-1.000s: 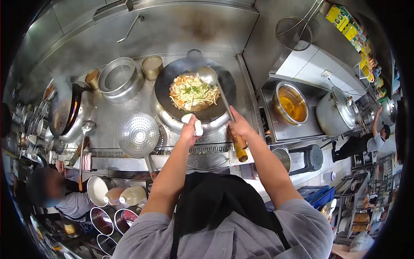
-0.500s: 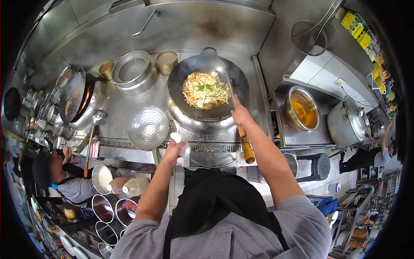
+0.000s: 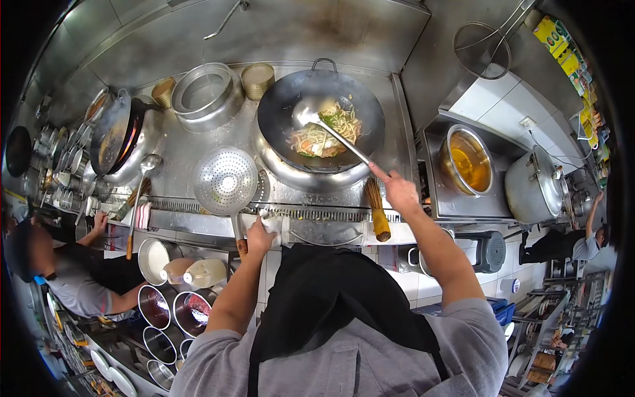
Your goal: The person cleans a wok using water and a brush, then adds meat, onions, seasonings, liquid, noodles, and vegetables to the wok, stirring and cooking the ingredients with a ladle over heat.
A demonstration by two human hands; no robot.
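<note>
My right hand (image 3: 401,192) is wrapped round the handle of a metal ladle (image 3: 347,142), whose bowl rests in the black wok (image 3: 274,112). Noodles with vegetables (image 3: 340,126) lie in the wok, around the ladle's bowl. My left hand (image 3: 260,237) is at the stove's front edge, beside the handle of a large perforated skimmer (image 3: 226,180). A white cloth (image 3: 274,228) lies by its fingers; whether the hand grips it is unclear. A bamboo brush (image 3: 378,215) stands at the front edge near my right forearm.
A metal bowl of orange-brown liquid (image 3: 468,162) and a lidded pot (image 3: 533,185) stand right. Left are nested pots (image 3: 205,96), a second wok (image 3: 112,135) over flame and a co-worker (image 3: 73,271). Another person (image 3: 582,245) is at far right.
The ladle has come down from the wok's far side into the noodles and parted them. My left hand has moved left and down with the cloth, to the skimmer's handle. The near co-worker has shifted left.
</note>
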